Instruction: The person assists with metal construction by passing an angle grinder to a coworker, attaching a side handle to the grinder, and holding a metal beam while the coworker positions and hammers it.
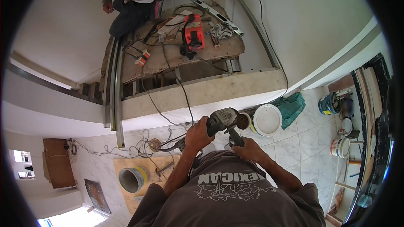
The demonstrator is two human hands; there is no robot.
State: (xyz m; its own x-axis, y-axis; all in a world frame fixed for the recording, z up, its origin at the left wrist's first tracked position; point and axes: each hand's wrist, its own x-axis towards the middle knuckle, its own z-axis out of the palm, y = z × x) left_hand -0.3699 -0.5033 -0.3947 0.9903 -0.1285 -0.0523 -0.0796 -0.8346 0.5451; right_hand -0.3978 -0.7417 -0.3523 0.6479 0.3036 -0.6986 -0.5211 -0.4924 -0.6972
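Observation:
An angle grinder [218, 122] is held up in front of my body, its grey metal head pointing away from me. My left hand [198, 136] is wrapped round the grinder's dark body. On the side handle [235, 137], my right hand [249, 149] is closed, a little lower and to the right. The power cord runs off left from the tool's rear end. Whether a disc is fitted cannot be made out from here.
Another person [135, 0] kneels on the raised platform [202, 82] ahead, beside a red-orange machine [193, 31] and a spirit level [219, 17]. Steel profiles [114, 88] overhang its left edge. Tangled cables [143, 147], buckets [134, 179] and a white-lidded pail [267, 120] stand about the tiled floor.

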